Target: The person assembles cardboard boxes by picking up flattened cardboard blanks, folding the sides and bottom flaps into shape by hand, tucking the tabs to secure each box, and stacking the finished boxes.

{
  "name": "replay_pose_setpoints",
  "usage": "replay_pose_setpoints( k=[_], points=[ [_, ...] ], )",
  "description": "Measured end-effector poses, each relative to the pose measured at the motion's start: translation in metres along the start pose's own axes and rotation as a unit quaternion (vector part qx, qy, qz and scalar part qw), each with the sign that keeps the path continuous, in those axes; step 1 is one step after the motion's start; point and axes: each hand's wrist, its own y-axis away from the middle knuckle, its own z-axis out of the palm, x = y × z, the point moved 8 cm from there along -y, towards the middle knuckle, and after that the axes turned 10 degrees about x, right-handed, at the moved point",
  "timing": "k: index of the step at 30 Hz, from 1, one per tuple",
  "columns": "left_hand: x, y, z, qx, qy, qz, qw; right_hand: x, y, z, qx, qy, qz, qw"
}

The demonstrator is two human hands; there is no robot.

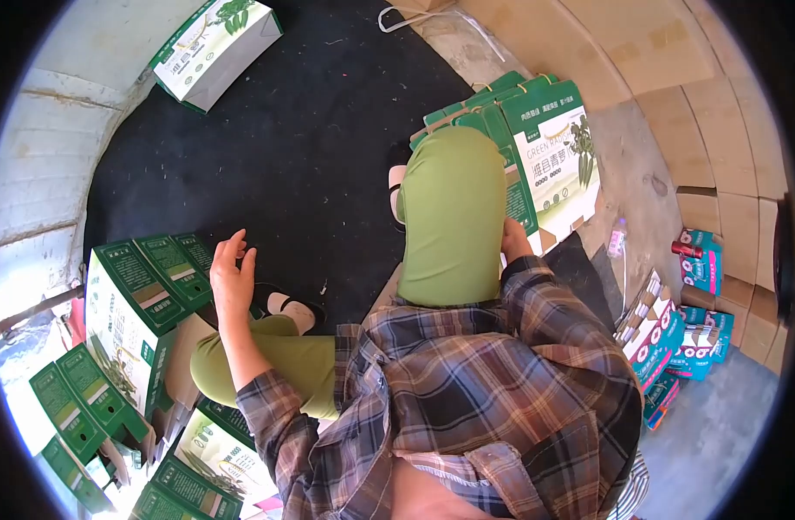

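Note:
My left hand (232, 273) is raised over my left knee, fingers loosely bent and apart, with nothing in it. Below it and to the left stand green-and-white printed cartons (124, 325), partly folded. My right hand (515, 241) is beside my right knee, at the lower edge of a stack of flattened green-and-white cartons (553, 165). The knee and sleeve hide most of its fingers, so I cannot make out whether it grips a carton.
A formed carton (215, 52) lies at the upper left of the black mat (328, 130). Brown cardboard boxes (674, 130) line the right side. A small pink-labelled bottle (618, 238) and teal-and-pink packages (666, 347) are on the floor at the right. More green cartons (81, 394) crowd the lower left.

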Motion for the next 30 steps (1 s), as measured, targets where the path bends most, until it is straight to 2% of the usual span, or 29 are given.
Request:
replay_pose_setpoints(
  k=[1,3,7,10,19,24,25,28,30],
  points=[
    [-0.003,-0.001,0.002,0.0,-0.013,-0.005,1.0,0.0,0.013,0.007,0.001,-0.001,0.001,1.0],
    [-0.008,0.0,0.007,-0.005,-0.009,0.0,1.0,-0.01,0.06,0.028,0.03,-0.162,-0.025,0.986],
    [-0.011,0.003,0.009,-0.013,-0.025,0.007,1.0,0.0,0.074,0.033,0.009,-0.161,-0.002,0.987],
    [-0.016,0.003,0.01,-0.015,-0.001,-0.002,1.0,0.016,0.071,0.03,0.045,-0.182,0.044,0.981],
    [-0.017,0.003,0.015,-0.023,-0.017,0.005,1.0,0.006,0.098,0.029,0.141,-0.233,-0.043,0.961],
    [-0.024,0.003,0.017,-0.029,-0.015,-0.009,0.999,0.026,0.086,0.028,-0.011,-0.396,0.082,0.914],
    [-0.024,0.004,0.017,-0.029,-0.024,-0.008,0.999,0.025,0.065,0.015,-0.012,-0.398,0.08,0.914],
    [-0.027,0.004,0.019,-0.035,-0.023,-0.009,0.999,0.027,0.005,-0.007,-0.045,-0.202,-0.039,0.977],
    [-0.027,0.005,0.019,-0.037,-0.024,-0.009,0.999,0.024,-0.012,-0.009,-0.064,-0.064,-0.117,0.989]
  ],
)
